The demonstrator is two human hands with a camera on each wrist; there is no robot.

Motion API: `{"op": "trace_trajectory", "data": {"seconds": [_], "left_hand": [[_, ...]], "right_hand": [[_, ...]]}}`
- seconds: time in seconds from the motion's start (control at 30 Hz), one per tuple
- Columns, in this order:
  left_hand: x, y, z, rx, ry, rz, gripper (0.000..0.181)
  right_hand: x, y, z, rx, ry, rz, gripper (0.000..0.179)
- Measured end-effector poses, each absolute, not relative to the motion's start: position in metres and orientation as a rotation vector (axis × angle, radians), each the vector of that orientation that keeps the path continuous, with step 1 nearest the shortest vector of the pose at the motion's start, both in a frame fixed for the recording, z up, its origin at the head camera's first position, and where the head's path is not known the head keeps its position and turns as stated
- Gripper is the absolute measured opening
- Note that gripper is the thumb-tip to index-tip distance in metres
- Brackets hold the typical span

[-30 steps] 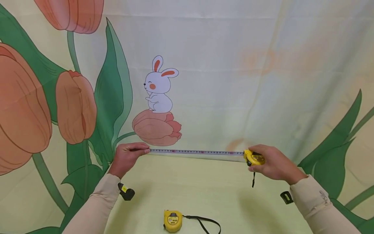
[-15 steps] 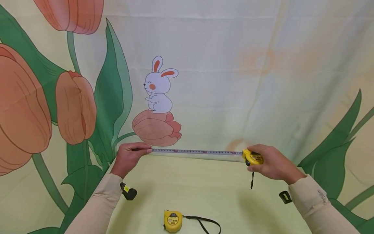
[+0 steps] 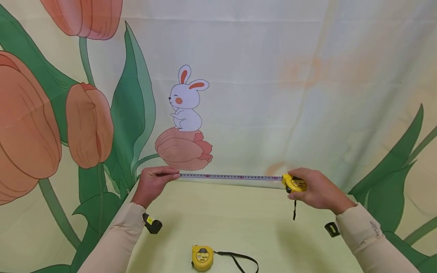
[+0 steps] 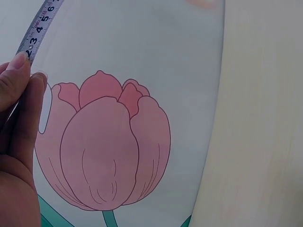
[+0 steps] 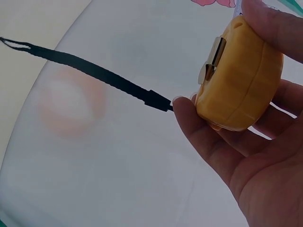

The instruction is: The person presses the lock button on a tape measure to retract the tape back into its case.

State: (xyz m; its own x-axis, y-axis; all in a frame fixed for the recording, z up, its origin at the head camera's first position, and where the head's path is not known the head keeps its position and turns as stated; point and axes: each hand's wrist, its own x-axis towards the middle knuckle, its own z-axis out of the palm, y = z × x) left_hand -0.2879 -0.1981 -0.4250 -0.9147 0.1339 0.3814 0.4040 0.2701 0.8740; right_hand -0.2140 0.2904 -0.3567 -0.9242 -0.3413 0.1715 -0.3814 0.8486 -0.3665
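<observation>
A yellow tape measure (image 3: 295, 185) is gripped by my right hand (image 3: 322, 189), thumb and fingers around its case. Its blade (image 3: 227, 177) stretches out level to the left, where my left hand (image 3: 151, 185) pinches the end between thumb and fingers. In the left wrist view, numbers from about 2 upward show on the blade (image 4: 40, 29) beyond the thumb (image 4: 13, 82); the end tip is hidden. The right wrist view shows the yellow case (image 5: 241, 75) from its edge, with a black strap (image 5: 104, 75) hanging from it.
A second yellow tape measure (image 3: 202, 258), with a black wrist strap (image 3: 239, 254), lies on the pale table (image 3: 239, 220) near the front. Behind rises a cloth backdrop (image 3: 246, 94) printed with tulips and a rabbit (image 3: 187, 102). Black devices (image 3: 153, 225) sit at the wrists.
My left hand has shifted slightly right and my right hand slightly left. Less blade shows between them. The second tape measure lies where it was.
</observation>
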Motion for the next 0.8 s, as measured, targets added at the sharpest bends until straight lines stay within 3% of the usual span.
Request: {"op": "trace_trajectory", "data": {"seconds": [0.8], "left_hand": [[-0.2875, -0.1929, -0.4243, -0.474, -2.324, -1.693, 0.019]], "right_hand": [[-0.2154, 0.2871, -0.3546, 0.554, -2.929, 0.624, 0.066]]}}
